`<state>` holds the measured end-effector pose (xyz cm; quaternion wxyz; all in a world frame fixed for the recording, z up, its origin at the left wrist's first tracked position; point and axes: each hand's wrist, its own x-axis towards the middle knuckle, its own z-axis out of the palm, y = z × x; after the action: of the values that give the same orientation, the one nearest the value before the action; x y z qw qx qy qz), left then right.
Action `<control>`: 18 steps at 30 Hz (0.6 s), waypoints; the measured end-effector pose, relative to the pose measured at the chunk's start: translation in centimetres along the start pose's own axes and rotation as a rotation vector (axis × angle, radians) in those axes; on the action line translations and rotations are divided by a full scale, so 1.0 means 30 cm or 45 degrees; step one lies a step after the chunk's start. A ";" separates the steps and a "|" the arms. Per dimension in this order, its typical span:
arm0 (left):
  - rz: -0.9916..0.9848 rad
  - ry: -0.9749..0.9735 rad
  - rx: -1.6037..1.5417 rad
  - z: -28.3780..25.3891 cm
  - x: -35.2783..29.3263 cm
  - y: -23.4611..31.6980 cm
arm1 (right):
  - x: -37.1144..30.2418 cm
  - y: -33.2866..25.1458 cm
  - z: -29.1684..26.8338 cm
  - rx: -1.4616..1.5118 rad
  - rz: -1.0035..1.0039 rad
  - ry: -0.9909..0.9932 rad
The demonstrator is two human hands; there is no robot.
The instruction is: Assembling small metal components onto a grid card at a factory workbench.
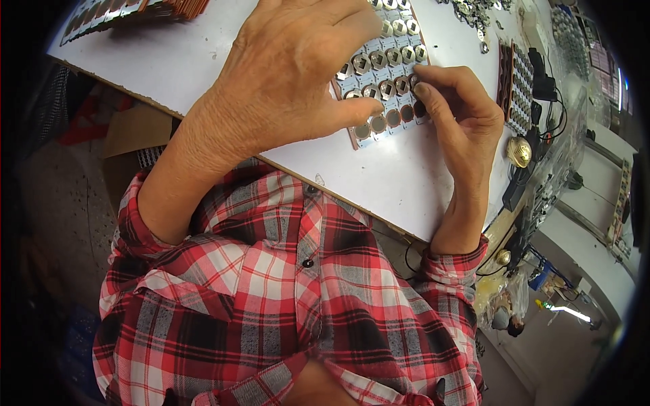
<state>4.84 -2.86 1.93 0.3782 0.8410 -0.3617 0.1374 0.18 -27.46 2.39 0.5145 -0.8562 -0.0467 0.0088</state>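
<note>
A panel of small circuit boards (pixel 365 141) lies tilted on the white table, with rows of round metal battery clips (pixel 394 57) across it. Bare round pads (pixel 378 123) show in its nearest row. My left hand (pixel 291 74) spans the panel's left side, thumb stretched apart from the bent fingers; the thumb tip lies over the near rows, and the other fingertips are partly hidden. At the panel's right edge my right hand (pixel 467 108) pinches with thumb and forefinger at the end clip of the second-nearest row. The clip is partly covered by those fingertips.
Stacked panels (pixel 135 13) stand at the far left. Loose metal clips (pixel 474 13) are heaped at the far right. More panels (pixel 520 88), a round gold-coloured metal object (pixel 519 151) and black cables (pixel 558 111) line the right edge. A cardboard box (pixel 135 132) sits below the table's left edge.
</note>
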 end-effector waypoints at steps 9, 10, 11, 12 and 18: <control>-0.031 -0.057 0.095 0.033 -0.002 -0.009 | 0.013 0.007 -0.040 -0.189 -0.084 -0.111; -0.001 -0.047 0.096 0.022 -0.005 -0.010 | 0.019 -0.020 -0.032 -0.227 -0.004 -0.127; -0.005 -0.050 0.108 0.023 -0.009 -0.016 | 0.028 -0.018 -0.025 -0.082 0.055 -0.123; -0.011 -0.052 0.113 0.029 -0.012 -0.015 | 0.034 -0.020 -0.033 0.012 0.104 -0.062; 0.057 0.034 0.100 0.044 -0.003 -0.007 | 0.149 0.139 -0.190 -0.610 -0.069 0.564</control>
<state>4.88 -3.69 0.87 0.3465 0.8450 -0.3697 0.1713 5.28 -34.03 1.54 0.2961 -0.9325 0.0428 -0.2026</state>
